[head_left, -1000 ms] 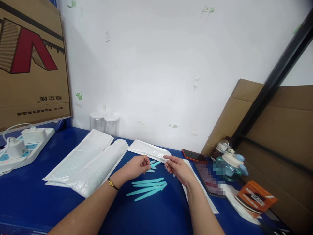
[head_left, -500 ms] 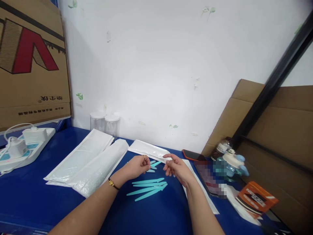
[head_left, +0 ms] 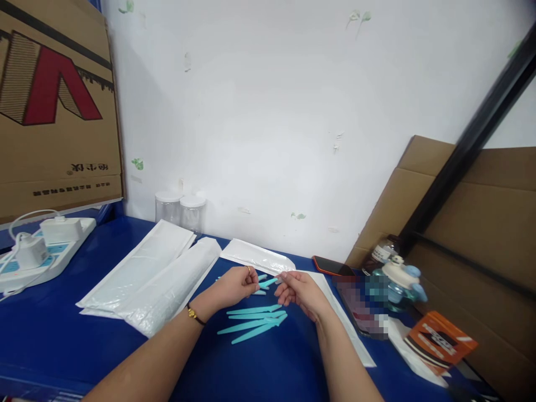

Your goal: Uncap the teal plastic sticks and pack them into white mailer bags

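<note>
Between my two hands is a thin turquoise stick [head_left: 268, 283]. My left hand [head_left: 239, 286] pinches its left end, and my right hand [head_left: 298, 290] has its thumb and forefinger closed at the other end, by a small clear tip. Several more turquoise sticks [head_left: 253, 324] lie fanned out on the blue table [head_left: 251, 374] just below my hands. Other stick ends show behind the fingers of my left hand, partly hidden by it.
White padded mailers [head_left: 142, 268] lie at the left, another [head_left: 257, 255] behind my hands. A power strip [head_left: 54, 262] is far left, two clear jars [head_left: 192, 215] by the wall. Phones [head_left: 333, 266], a teal bottle [head_left: 396, 285] and an orange pouch [head_left: 439, 341] are at the right.
My right hand has moved left to the stick, and its thumb and forefinger have closed at the stick's end. My left hand has hardly moved.
</note>
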The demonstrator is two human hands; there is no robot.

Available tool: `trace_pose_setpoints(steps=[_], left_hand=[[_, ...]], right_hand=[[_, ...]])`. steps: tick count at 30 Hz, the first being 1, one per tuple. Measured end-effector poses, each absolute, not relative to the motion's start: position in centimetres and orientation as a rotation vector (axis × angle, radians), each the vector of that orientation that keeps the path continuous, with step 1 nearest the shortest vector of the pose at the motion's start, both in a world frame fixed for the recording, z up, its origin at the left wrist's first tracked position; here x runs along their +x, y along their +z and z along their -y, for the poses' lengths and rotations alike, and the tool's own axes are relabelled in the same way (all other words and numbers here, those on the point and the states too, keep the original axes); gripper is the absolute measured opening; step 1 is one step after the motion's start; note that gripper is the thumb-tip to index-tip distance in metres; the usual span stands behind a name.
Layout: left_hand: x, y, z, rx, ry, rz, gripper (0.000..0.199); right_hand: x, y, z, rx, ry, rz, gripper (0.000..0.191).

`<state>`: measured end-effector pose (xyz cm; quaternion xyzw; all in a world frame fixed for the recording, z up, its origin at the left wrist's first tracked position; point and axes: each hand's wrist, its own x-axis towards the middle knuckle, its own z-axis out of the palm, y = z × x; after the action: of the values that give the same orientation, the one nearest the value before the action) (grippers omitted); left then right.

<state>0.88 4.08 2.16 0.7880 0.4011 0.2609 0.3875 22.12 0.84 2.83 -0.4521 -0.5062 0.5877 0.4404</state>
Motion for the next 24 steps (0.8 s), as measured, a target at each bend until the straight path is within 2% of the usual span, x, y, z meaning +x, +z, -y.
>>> trace_pose_setpoints(steps=[12,24], left_hand=[[0.90,2.22,-4.09,2.015,0.668,-1.000,0.024],[0.74,2.00,-4.44,1.988,0.677,-0.998,0.025]], right_hand=[[21.88,2.57,-0.93,-1.129,1.462,1.349,0.042],[21.76,2.27,-1.09,-1.138,1.364,1.405,0.038]])
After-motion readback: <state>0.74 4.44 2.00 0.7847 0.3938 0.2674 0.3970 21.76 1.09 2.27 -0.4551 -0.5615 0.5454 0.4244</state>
